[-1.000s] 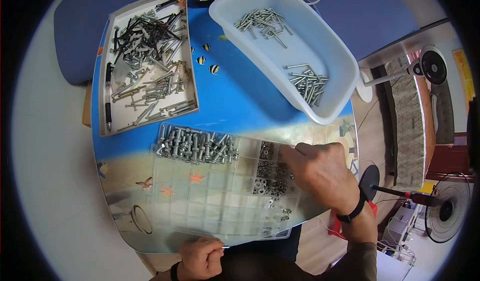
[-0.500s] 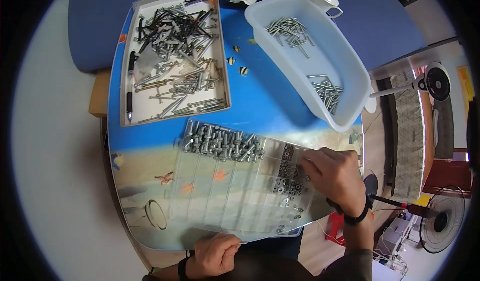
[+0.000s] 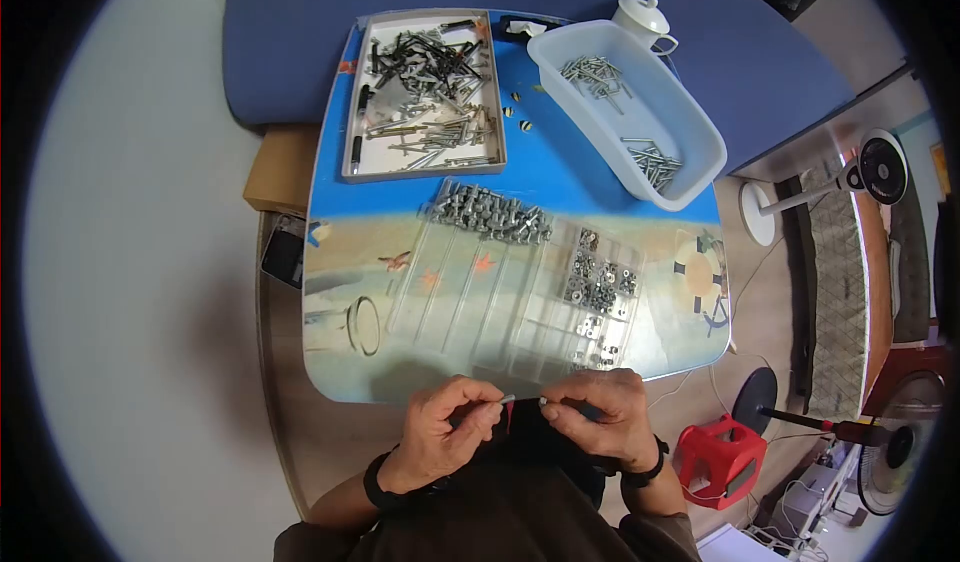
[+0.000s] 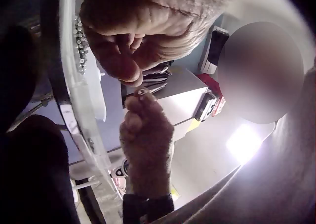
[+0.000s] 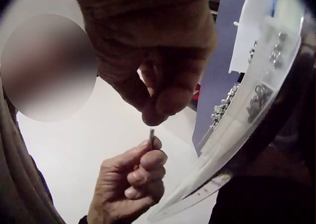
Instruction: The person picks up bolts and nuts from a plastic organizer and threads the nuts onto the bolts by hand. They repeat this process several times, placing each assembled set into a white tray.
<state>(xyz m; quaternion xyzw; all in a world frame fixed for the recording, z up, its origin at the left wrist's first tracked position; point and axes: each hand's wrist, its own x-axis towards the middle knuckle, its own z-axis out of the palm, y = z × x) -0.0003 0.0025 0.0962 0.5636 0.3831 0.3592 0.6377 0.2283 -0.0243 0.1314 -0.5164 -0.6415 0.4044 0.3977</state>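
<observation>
Both hands are in front of the table's near edge. The left hand [image 3: 440,437] pinches a small metal screw [image 3: 507,399] between thumb and fingertips; in the right wrist view the screw [image 5: 151,138] points up out of the left hand [image 5: 128,182]. A short way to its right, the right hand [image 3: 603,420] pinches a small nut [image 3: 543,401], whose hole shows in the left wrist view, where the nut [image 4: 142,92] sits at the fingertips. Screw and nut are apart. Behind the hands lies a clear divided box [image 3: 530,307] with bolts in its far row and nuts on its right.
A white shallow tray [image 3: 503,132] of mixed screws stands at the back left. The white tub [image 3: 707,167] at the back right holds two groups of screws, with a lidded cup [image 3: 641,20] behind it. A red stool [image 3: 718,462] is on the floor at right.
The right hand has left the box's nut compartments and come back beside the left hand, a nut in its fingertips. The left hand has lifted its screw. The head view has shifted.
</observation>
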